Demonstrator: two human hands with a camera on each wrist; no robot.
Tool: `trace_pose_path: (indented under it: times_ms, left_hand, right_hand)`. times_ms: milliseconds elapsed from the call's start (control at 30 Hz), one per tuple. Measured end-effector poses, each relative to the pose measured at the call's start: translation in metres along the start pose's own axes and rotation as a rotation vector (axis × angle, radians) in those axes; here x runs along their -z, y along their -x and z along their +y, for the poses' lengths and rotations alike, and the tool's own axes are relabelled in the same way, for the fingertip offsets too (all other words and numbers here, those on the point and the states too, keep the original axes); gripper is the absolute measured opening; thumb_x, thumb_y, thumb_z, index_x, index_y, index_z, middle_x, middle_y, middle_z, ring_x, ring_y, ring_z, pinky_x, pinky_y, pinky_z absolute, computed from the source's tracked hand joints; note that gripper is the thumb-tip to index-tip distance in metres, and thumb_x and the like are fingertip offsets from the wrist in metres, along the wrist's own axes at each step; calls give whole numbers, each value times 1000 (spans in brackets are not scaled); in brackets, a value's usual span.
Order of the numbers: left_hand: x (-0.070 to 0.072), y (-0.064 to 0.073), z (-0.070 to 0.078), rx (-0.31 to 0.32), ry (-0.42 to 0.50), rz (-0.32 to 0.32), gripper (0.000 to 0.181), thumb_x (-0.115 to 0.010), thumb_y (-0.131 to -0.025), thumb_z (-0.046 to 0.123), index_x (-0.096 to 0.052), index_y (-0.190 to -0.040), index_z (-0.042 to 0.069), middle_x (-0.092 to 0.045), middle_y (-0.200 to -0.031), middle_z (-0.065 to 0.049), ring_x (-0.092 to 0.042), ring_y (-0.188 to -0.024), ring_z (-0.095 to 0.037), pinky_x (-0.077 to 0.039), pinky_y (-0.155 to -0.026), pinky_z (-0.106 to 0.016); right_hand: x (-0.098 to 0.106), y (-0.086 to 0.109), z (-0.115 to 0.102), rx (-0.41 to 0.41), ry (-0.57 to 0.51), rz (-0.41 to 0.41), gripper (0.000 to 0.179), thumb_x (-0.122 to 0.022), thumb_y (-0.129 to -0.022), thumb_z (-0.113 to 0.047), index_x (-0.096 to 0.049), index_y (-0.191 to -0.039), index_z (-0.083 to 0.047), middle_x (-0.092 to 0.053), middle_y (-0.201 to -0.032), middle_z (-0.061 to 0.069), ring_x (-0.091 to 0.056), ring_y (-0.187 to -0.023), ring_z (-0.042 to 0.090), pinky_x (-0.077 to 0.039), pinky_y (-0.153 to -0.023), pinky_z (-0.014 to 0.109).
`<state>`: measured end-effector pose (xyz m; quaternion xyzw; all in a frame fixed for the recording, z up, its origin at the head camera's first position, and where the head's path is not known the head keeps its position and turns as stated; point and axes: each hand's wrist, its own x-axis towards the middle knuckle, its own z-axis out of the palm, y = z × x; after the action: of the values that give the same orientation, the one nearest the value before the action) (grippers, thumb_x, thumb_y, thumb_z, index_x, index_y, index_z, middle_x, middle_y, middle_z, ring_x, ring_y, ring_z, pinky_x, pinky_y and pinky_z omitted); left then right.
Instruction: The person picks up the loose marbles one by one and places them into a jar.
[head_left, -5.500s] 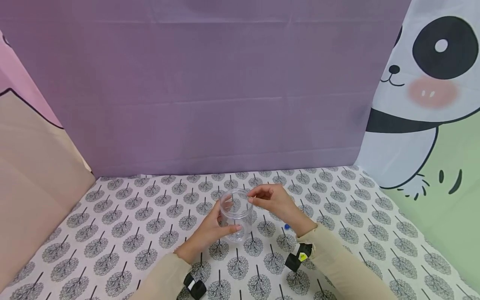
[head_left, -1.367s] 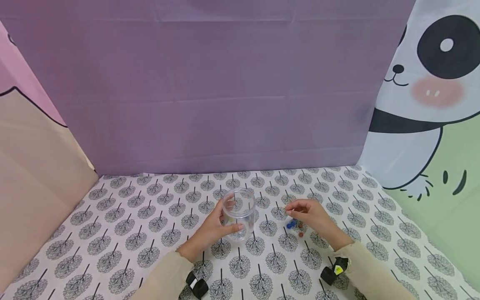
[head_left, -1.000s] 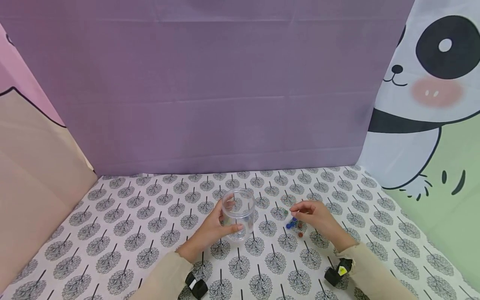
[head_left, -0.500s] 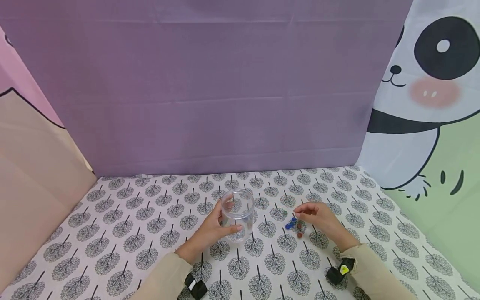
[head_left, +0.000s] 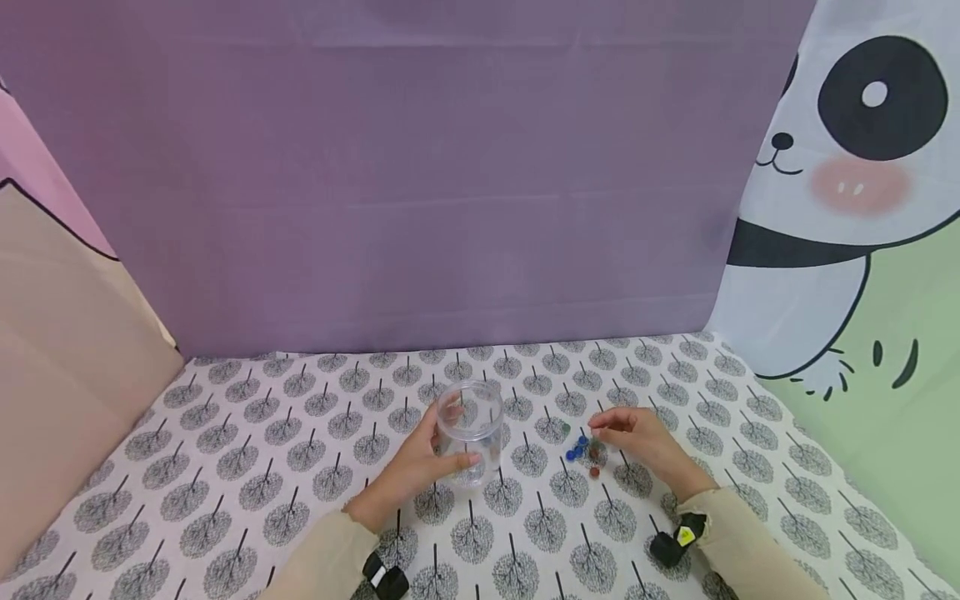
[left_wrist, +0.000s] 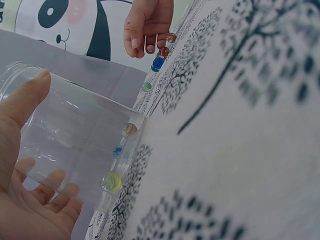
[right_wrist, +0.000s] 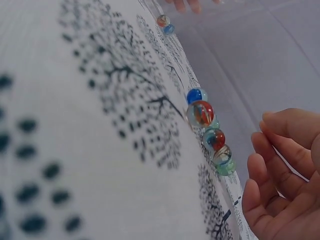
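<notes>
A beige panel hangs at far left beside a purple cloth backdrop that spans the scene behind a tree-print tablecloth. From a cream left sleeve, with a black device at the wrist, the person's left hand grips a clear jar round its side, thumb at the front and fingers behind. The jar stands upright on the cloth, its mouth uncovered. Through its wall, the left wrist view shows a yellow-green marble, a blue marble and an orange-streaked marble at the bottom. To the jar's right, a green marble lies on the cloth, a little apart from a loose cluster of blue marbles and reddish marbles. Just beside and above the cluster hangs the right hand, fingers bent and thumb close to the forefinger in a narrow grip; whether anything sits between the tips cannot be told. Behind the right sleeve, a cartoon panda decorates a pale green panel.
</notes>
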<state>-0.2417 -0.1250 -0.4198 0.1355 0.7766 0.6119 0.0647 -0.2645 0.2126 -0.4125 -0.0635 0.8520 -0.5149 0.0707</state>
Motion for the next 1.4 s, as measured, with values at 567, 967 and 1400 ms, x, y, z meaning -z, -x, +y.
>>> trace_pose_path:
  times_ms: [567, 967, 1400]
  left_hand:
    - [0, 4, -2, -21, -8, 12, 93, -81, -72, 19, -26, -147, 30, -39, -146, -10, -46, -122, -35, -37, -98, -61]
    - [2, 0, -2, -48, 7, -12, 91, -80, -73, 20, -27, -146, 28, -36, -147, -13, -44, -125, -36, -35, -100, -62]
    - [1, -2, 0, -46, -5, -11, 93, -80, -73, 19, -24, -148, 27, -37, -146, -13, -45, -123, -37, -38, -97, -62]
  right_hand:
    - [0, 0, 14, -13, -60, -22, 27, -66, -87, -16, -65, -110, -3, -64, -100, 6, -57, -90, 20, -47, -78, 31]
    - [1, -3, 15, -6, -72, -25, 27, -64, -87, -10, -64, -112, 2, -65, -108, 11, -58, -90, 13, -49, -80, 25]
    - [4, -6, 20, 16, -40, -33, 26, -64, -88, -10, -64, -111, 1, -64, -113, 13, -58, -94, 15, -49, -83, 23]
